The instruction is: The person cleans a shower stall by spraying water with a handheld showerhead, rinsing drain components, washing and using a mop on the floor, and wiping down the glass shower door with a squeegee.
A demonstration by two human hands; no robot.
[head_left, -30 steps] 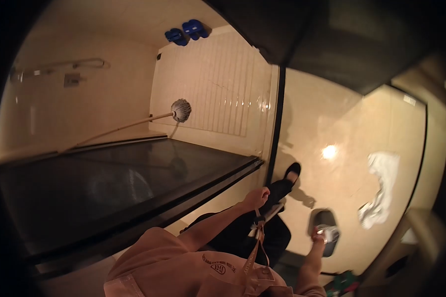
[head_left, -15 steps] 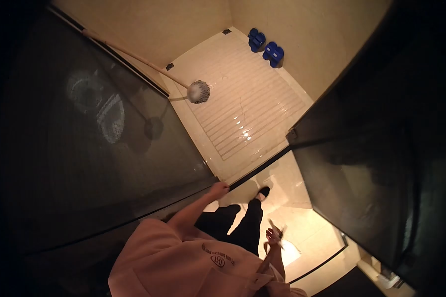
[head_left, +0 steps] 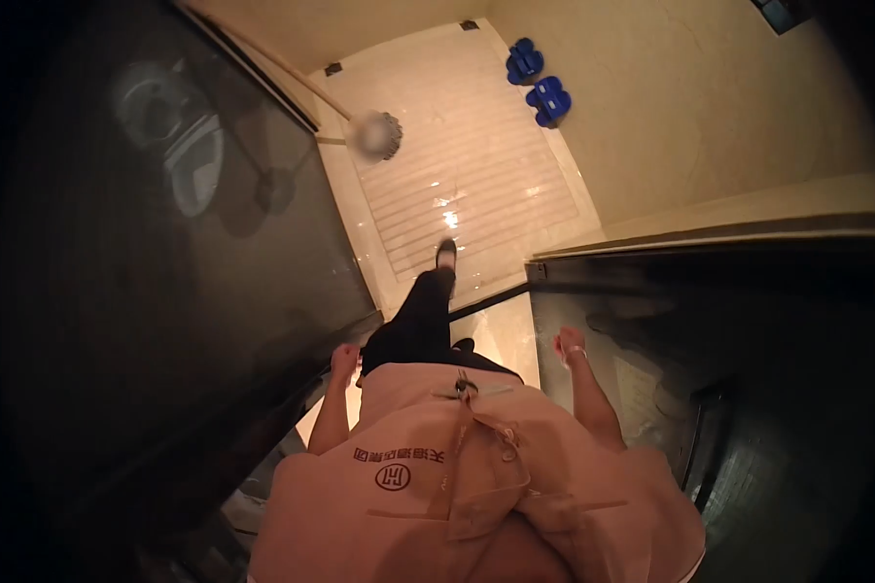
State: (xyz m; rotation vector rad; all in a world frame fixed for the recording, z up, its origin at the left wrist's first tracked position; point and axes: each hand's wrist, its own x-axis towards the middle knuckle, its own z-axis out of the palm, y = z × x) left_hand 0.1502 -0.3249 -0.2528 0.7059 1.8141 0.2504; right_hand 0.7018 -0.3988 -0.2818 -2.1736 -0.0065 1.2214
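Note:
My left hand (head_left: 344, 363) is closed in a loose fist beside the dark glass panel (head_left: 262, 311) on the left, with no object showing in it. On the other side, my right hand (head_left: 568, 344) has its fingers curled in front of the dark glass door (head_left: 642, 340); a pale band circles the wrist, and nothing shows in the fingers. One foot in a black shoe (head_left: 446, 255) is on the ribbed shower floor (head_left: 476, 126). Ahead on the left, a mop (head_left: 375, 136) with a round grey head and a long wooden handle leans over that floor.
Two blue slippers (head_left: 550, 101) lie along the right wall. A black threshold strip (head_left: 490, 301) crosses the doorway. Wet highlights gleam on the shower floor. The left panel shows a toilet reflection (head_left: 180, 136). Small dark squares (head_left: 470, 25) mark the far floor corners.
I have moved forward, one foot now beyond the threshold. My hands are farther apart. The blurred thing seen at my right hand no longer shows.

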